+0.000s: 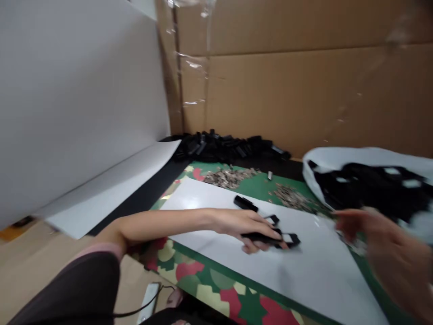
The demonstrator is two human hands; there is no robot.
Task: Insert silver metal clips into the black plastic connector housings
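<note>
Our left hand (252,225) grips a black plastic part (287,239), held low against the white sheet (314,275), probably to steady it. Our right hand (382,253) hovers, blurred, with fingers curled; we cannot tell whether it holds anything. Just beyond the left fingers lies a second black part (245,203). Past the right hand a white bag (338,160) gapes, full of black parts. Metal bits (230,177) lie farther out.

A patterned mat (209,280) carries a white sheet (304,271) with black pieces (246,203), small metal-bit piles (230,177) and a black heap (230,146).
</note>
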